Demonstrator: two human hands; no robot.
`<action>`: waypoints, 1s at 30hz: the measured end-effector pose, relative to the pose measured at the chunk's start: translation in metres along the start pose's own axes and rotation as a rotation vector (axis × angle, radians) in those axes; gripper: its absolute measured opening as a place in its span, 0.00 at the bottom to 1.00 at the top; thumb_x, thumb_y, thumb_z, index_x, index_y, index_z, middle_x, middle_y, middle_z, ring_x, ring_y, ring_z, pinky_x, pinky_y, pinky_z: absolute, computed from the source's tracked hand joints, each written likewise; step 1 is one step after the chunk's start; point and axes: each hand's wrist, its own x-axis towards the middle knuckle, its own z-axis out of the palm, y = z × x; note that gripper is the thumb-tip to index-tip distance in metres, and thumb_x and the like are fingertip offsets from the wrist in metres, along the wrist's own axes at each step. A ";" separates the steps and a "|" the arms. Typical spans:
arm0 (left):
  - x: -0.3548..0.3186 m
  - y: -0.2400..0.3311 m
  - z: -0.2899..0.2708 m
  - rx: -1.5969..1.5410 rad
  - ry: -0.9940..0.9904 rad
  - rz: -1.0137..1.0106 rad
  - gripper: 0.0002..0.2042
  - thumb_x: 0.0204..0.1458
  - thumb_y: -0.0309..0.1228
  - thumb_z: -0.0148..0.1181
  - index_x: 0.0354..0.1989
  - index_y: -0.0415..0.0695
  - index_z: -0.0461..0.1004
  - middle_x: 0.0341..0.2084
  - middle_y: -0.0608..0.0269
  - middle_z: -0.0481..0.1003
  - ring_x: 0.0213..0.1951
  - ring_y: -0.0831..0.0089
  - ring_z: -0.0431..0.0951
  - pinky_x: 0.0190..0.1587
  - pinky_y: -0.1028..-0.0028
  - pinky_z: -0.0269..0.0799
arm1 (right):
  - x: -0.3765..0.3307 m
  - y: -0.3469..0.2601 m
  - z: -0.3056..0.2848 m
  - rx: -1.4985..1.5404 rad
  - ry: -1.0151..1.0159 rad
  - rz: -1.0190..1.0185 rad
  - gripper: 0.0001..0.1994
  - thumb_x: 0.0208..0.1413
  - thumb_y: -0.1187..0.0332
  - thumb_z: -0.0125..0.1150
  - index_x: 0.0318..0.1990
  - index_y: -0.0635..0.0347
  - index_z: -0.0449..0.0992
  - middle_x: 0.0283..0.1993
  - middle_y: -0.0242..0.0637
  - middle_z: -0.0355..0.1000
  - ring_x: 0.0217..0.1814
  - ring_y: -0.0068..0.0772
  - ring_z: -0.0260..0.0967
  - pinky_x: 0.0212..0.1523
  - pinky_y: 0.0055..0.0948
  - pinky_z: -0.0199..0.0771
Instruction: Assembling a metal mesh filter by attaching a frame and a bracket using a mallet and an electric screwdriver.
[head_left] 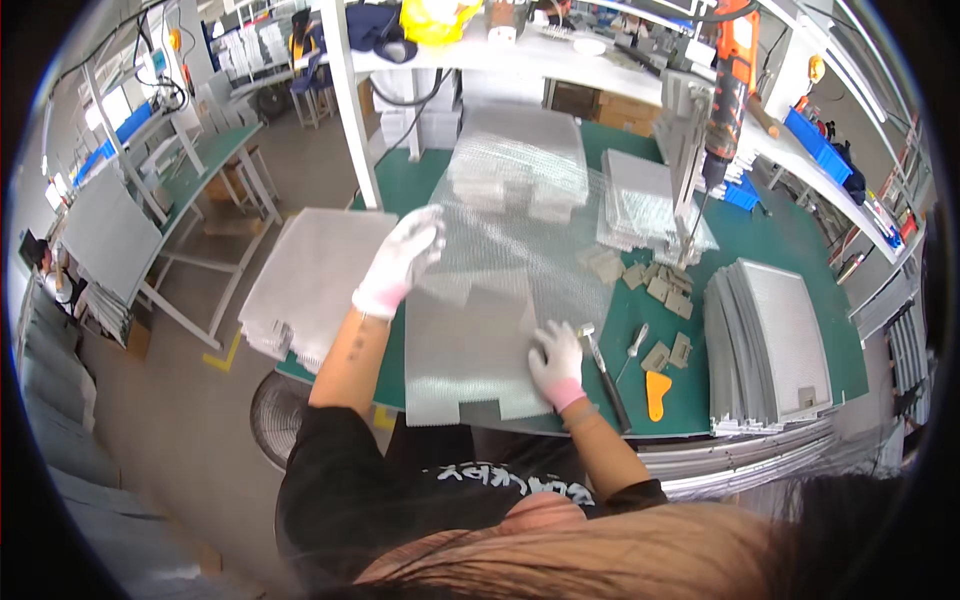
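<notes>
In front of me a grey mesh sheet (465,340) with a notched near edge lies on the green tabletop. A thinner, see-through mesh sheet (500,243) slants across its far part. My left hand (408,255), in a white glove with a pink cuff, is at the see-through sheet's left edge, fingers curled over it. My right hand (557,362), gloved likewise, rests on the notched sheet's right edge with fingers stretched out and slightly apart. Just right of that hand lie a hammer (604,378) and a screwdriver (636,342).
Mesh sheets are stacked left (320,265), far (520,150) and far right (635,190). Grey framed panels (765,340) stand on the right. Small beige plates (665,285) and a yellow scraper (657,393) lie between. An orange power driver (735,80) hangs over the table.
</notes>
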 end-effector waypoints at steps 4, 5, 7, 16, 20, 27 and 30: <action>-0.136 -0.028 0.014 0.228 0.340 -0.058 0.19 0.57 0.20 0.51 0.59 0.39 0.63 0.42 0.64 0.71 0.41 0.79 0.72 0.44 0.80 0.69 | 0.000 -0.014 -0.039 1.589 0.069 0.565 0.24 0.62 0.68 0.50 0.64 0.65 0.60 0.52 0.46 0.72 0.56 0.38 0.68 0.58 0.38 0.68; -0.160 -0.040 0.016 0.312 0.397 -0.043 0.20 0.56 0.18 0.50 0.59 0.38 0.62 0.43 0.64 0.71 0.41 0.79 0.72 0.45 0.80 0.69 | 0.001 -0.033 -0.068 1.898 0.042 0.665 0.29 0.61 0.70 0.52 0.68 0.66 0.53 0.51 0.46 0.72 0.53 0.34 0.70 0.55 0.35 0.71; -0.191 -0.064 0.026 0.419 0.519 0.009 0.20 0.55 0.17 0.50 0.58 0.39 0.63 0.43 0.65 0.71 0.42 0.77 0.73 0.46 0.78 0.69 | -0.004 -0.054 -0.089 1.414 -0.060 0.560 0.33 0.59 0.71 0.53 0.70 0.64 0.48 0.49 0.45 0.72 0.47 0.32 0.72 0.50 0.32 0.73; -0.205 -0.092 0.011 1.349 0.495 -0.197 0.32 0.50 0.36 0.63 0.62 0.37 0.59 0.32 0.54 0.76 0.32 0.59 0.78 0.37 0.65 0.74 | -0.007 -0.056 -0.053 0.267 -0.277 0.350 0.41 0.50 0.67 0.61 0.70 0.61 0.48 0.38 0.42 0.76 0.35 0.41 0.74 0.40 0.34 0.74; -0.201 -0.097 0.002 1.385 0.435 -0.332 0.33 0.51 0.38 0.61 0.63 0.37 0.55 0.49 0.41 0.72 0.45 0.46 0.76 0.45 0.58 0.74 | -0.008 -0.046 -0.035 0.167 -0.368 0.392 0.38 0.52 0.63 0.61 0.69 0.60 0.51 0.49 0.49 0.74 0.47 0.50 0.73 0.49 0.38 0.73; -0.201 -0.100 0.001 1.508 0.421 -0.337 0.35 0.52 0.40 0.61 0.64 0.36 0.55 0.52 0.41 0.71 0.45 0.47 0.76 0.45 0.58 0.74 | -0.015 -0.042 -0.026 0.077 -0.328 0.317 0.34 0.52 0.63 0.62 0.66 0.59 0.58 0.57 0.50 0.69 0.57 0.49 0.69 0.56 0.39 0.69; -0.201 -0.100 0.000 1.535 0.415 -0.335 0.35 0.52 0.40 0.61 0.64 0.35 0.55 0.52 0.41 0.71 0.46 0.48 0.76 0.46 0.59 0.73 | -0.014 -0.042 -0.027 0.097 -0.358 0.312 0.30 0.52 0.63 0.62 0.63 0.60 0.62 0.56 0.48 0.69 0.57 0.49 0.68 0.57 0.38 0.68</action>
